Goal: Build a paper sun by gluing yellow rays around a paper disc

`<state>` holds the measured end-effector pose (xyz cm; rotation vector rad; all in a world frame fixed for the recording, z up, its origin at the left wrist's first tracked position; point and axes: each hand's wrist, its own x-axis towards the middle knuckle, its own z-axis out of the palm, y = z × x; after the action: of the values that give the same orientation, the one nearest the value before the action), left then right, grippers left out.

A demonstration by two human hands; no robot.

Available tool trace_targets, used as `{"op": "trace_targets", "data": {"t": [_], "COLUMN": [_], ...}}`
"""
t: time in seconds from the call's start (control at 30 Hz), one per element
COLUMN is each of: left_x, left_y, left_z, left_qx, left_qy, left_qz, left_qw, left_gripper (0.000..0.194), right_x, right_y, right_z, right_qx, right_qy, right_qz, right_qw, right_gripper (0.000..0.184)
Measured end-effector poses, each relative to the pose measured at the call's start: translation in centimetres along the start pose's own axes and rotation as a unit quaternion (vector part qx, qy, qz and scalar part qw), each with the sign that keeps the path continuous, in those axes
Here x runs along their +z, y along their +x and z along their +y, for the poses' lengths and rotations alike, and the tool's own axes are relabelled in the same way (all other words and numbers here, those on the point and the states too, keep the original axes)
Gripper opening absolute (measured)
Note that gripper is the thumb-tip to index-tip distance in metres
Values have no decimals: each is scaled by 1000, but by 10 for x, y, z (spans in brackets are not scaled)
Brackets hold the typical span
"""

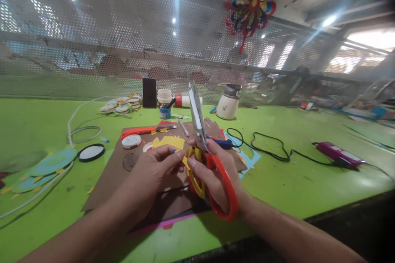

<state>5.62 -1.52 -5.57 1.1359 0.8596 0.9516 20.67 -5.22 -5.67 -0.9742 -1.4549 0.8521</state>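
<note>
My right hand [220, 172] is wrapped around a pair of scissors [197, 117], with one orange and one yellow handle. The metal blades point up and look nearly closed. Thumb and fingers of my left hand [162, 168] pinch a small yellow paper piece [185, 161], and my right thumb is close to or touching its other side. Behind my left hand lies a larger yellow paper cutout [169, 142]. It rests on a brown board [112, 181], beside a round white disc [131, 141] and an orange utility knife [145, 130].
A white bottle [227, 104], a dark upright slab [149, 93] and small jars [165, 111] stand at the back. Black cable runs right to a purple device [338, 155]. Blue paper rings [54, 162] and a black-rimmed disc [91, 153] lie left. A paper flower [254, 2] hangs above.
</note>
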Motion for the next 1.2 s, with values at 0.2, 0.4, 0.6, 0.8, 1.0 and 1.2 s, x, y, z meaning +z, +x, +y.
{"op": "trace_targets", "data": {"t": [0.2, 0.4, 0.6, 0.8, 1.0, 1.2], "left_x": [3, 3, 1, -10, -11, -9], "left_y": [0, -3, -3, -1, -2, -2], "left_z": [0, 5, 7, 19, 17, 18], "left_qx": [-41, -46, -20, -27, -59, -42], "left_qy": [-94, -131, -102, -97, -4, 138], "left_qz": [-34, -58, -36, -107, -169, -161], "left_qw": [994, 989, 994, 989, 984, 976], "left_gripper": [17, 11, 10, 16, 14, 19], "right_x": [3, 3, 0, 0, -4, -7], "right_y": [-1, 0, -1, -1, 0, 2], "right_z": [1, -1, -2, -2, -7, -10], "right_qx": [31, 24, 25, 28, 97, 145], "right_qy": [49, 50, 37, 144, 222, 245], "right_qz": [-8, 3, 15, 38, 9, -6], "right_qw": [998, 998, 999, 989, 970, 959], "right_gripper": [24, 30, 32, 29, 37, 31]}}
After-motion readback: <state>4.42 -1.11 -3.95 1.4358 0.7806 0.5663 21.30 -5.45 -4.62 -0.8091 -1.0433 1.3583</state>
